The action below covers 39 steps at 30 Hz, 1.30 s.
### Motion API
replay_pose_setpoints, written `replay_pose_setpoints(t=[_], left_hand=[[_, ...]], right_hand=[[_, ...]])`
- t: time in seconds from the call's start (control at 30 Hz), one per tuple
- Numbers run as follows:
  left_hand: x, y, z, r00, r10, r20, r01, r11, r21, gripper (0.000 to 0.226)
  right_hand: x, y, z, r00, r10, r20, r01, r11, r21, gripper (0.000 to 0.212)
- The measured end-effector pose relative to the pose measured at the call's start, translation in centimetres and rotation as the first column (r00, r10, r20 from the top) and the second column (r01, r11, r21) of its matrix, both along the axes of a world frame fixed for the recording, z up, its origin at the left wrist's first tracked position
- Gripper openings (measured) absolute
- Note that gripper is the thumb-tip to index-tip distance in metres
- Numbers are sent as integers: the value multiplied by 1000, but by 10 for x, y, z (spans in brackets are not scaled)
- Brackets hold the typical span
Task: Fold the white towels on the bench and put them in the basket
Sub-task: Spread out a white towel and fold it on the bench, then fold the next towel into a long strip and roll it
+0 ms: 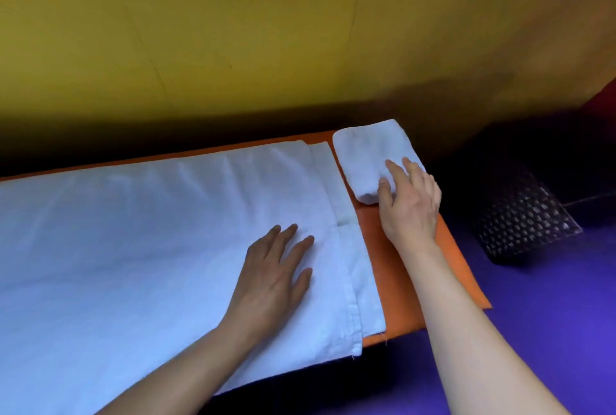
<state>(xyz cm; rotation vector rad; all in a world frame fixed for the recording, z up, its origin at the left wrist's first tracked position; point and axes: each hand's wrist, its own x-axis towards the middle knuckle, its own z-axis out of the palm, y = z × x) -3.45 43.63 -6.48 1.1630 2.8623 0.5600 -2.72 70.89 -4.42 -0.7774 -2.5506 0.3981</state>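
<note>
A large white towel (140, 234) lies spread flat over most of the orange bench (463, 268). My left hand (273, 278) rests palm down on it near its right edge, fingers apart. A small folded white towel (370, 151) sits at the bench's far right end. My right hand (410, 204) covers that towel's near corner, thumb at its near edge and fingers on top. A dark woven basket (523, 221) stands on the floor to the right of the bench.
A yellow wall (266, 31) rises right behind the bench. Purple floor (550, 331) lies to the right and in front. The bench's right edge runs just beside my right forearm.
</note>
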Motion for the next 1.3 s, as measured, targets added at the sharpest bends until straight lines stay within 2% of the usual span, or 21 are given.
replay_pose_setpoints(t=[0.07, 0.13, 0.2, 0.27, 0.37, 0.43, 0.53, 0.63, 0.7, 0.77, 0.87, 0.93, 0.97, 1.07, 1.17, 1.23, 1.3], left_hand=[[31, -34, -5, 1000, 5, -29, -4, 1000, 16, 48], [58, -60, -11, 998, -30, -62, 30, 1000, 3, 46], [80, -79, -13, 994, -72, -77, 71, 997, -7, 45], [93, -90, -12, 989, -111, -95, 107, 993, -48, 50], [102, -96, -10, 982, -143, -122, 129, 985, -115, 62], [104, -95, -10, 981, -125, -147, 109, 987, -115, 60], [104, -90, -6, 980, -76, -183, 63, 995, -76, 36], [102, -88, -3, 987, -33, -159, 22, 997, -70, 15], [100, -89, 2, 992, 18, -121, -24, 999, -49, 9], [100, -87, 11, 994, 70, -80, -68, 997, 20, 15], [100, -67, 29, 997, 69, -26, -68, 996, 53, 50], [97, -46, 38, 992, 110, -56, -108, 994, 34, 70], [93, -36, 42, 987, 154, -52, -152, 987, 50, 70], [79, -24, 52, 962, 272, -2, -269, 953, 141, 49], [73, -31, 54, 962, 182, 205, -236, 929, 286, 44], [75, -40, 56, 936, 107, 336, -235, 900, 368, 42], [75, -51, 58, 903, 85, 420, -282, 857, 432, 38]], right_hand=[[21, -31, 4, 994, 28, -110, -30, 999, -18, 31], [43, -63, 4, 987, 57, -149, -75, 990, -118, 20], [62, -90, 3, 995, 62, -79, -82, 953, -292, 10], [77, -111, 0, 997, 41, 58, -13, 910, -413, 5], [88, -126, -2, 981, 35, 190, 50, 903, -426, 23], [86, -129, 5, 973, 23, 231, 92, 877, -471, 39], [77, -125, 17, 967, -10, 254, 173, 758, -629, 46], [68, -121, 24, 964, 24, 266, 189, 639, -746, 36], [64, -120, 28, 974, 27, 225, 177, 526, -832, 20], [62, -123, 36, 983, 12, 181, 162, 387, -908, 12], [56, -134, 48, 994, -9, 112, 112, 188, -976, 14], [50, -142, 57, 997, -20, 78, 80, 110, -991, 16], [46, -143, 60, 997, -21, 78, 80, 89, -993, 18], [37, -139, 69, 990, 33, 136, 130, 144, -981, 23], [22, -133, 72, 967, 125, 221, 193, 203, -960, 8], [4, -128, 67, 951, 135, 279, 228, 306, -925, 19], [-17, -124, 60, 952, 112, 285, 231, 347, -909, 34]])
